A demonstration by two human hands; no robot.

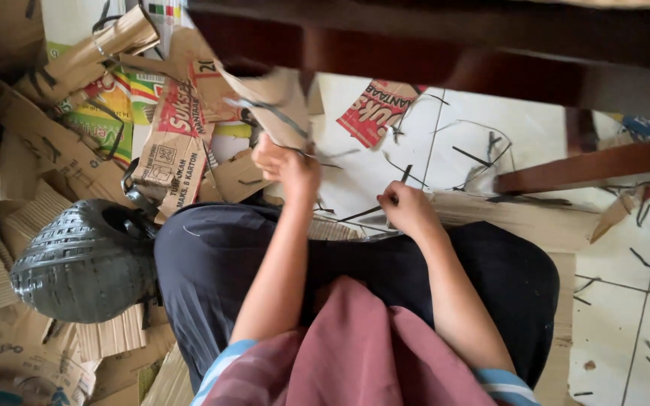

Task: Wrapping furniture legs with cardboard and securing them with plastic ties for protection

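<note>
My left hand (286, 167) is closed on the lower edge of a torn brown cardboard piece (268, 101) that has a dark strap across it, held above my knees. Just to the right, my right hand (406, 207) pinches a thin black plastic strap (382, 197) that runs down-left and up from my fingers. Both hands work in front of my lap, which is covered by dark trousers (220, 263) and a maroon cloth (362, 353).
A heap of cardboard scraps (62, 150) and printed carton pieces fills the left side. A dark woven basket-like object (84, 259) lies by my left knee. A dark wooden table frame (445, 45) crosses overhead. Black strap bits litter the white tile floor (641, 263).
</note>
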